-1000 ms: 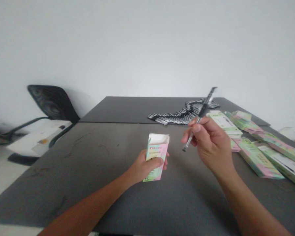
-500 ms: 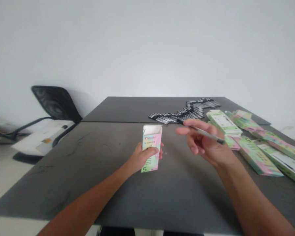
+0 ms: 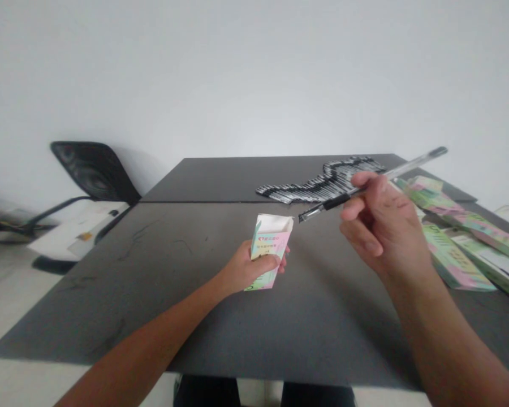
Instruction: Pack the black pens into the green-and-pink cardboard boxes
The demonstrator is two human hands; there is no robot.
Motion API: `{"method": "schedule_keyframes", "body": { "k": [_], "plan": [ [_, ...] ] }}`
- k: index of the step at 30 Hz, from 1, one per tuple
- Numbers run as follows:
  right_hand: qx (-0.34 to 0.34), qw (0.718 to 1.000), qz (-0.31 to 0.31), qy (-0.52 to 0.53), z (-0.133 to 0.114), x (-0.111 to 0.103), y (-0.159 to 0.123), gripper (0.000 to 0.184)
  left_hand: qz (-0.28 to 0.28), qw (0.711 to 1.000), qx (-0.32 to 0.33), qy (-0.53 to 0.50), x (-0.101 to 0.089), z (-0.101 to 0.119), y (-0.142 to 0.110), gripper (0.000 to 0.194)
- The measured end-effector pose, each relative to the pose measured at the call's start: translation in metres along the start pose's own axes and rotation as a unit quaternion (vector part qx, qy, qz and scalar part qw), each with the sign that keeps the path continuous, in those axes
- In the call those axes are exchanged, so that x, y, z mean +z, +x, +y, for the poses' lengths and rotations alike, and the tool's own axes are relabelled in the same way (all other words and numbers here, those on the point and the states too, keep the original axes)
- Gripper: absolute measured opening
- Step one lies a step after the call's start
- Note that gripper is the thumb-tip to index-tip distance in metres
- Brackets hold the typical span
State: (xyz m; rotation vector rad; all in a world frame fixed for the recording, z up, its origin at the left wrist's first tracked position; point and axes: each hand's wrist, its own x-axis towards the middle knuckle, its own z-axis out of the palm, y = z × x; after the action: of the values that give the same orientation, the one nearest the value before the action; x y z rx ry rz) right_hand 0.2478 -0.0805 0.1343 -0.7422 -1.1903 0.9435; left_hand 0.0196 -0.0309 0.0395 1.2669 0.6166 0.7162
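My left hand (image 3: 254, 268) is wrapped round a small pastel cardboard pen box (image 3: 273, 244), held upright with a slight lean to the right and its top flap end open. In my right hand (image 3: 384, 229) a clear pen (image 3: 411, 168) with a black grip is pinched between thumb and fingers. The pen slants, its dark lower end close to the right of the box's open top, apart from it. Beyond both hands lies a long row of similar pens (image 3: 299, 191) side by side on the table.
Several pastel pen boxes (image 3: 460, 261) lie on the dark table (image 3: 161, 333) at the right, partly behind my right hand. A black mesh-backed chair (image 3: 91, 172) with white material (image 3: 55, 243) on its seat stands at the left. A pale wall (image 3: 246, 73) rises behind.
The pen in my right hand has turned, its far end now pointing up to the right and its dark end down toward the box. The box has shifted slightly right and tilted.
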Motion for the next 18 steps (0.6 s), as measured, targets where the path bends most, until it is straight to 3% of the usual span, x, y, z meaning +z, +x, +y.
{"method": "schedule_keyframes", "body": {
  "k": [7, 12, 18],
  "plan": [
    [-0.005, 1.000, -0.013, 0.011, 0.002, 0.002, -0.003, 0.015, -0.003, 1.000, -0.001, 0.006, 0.000, -0.003, 0.002, 0.033],
    [-0.030, 0.998, -0.049, -0.029, 0.009, 0.004, -0.005, 0.037, 0.013, 1.000, 0.007, 0.003, 0.000, -0.001, 0.004, 0.032],
    [-0.003, 0.994, -0.106, 0.018, 0.014, 0.005, -0.002, 0.033, 0.019, 1.000, 0.004, 0.011, 0.000, 0.000, 0.003, 0.031]
  ]
}}
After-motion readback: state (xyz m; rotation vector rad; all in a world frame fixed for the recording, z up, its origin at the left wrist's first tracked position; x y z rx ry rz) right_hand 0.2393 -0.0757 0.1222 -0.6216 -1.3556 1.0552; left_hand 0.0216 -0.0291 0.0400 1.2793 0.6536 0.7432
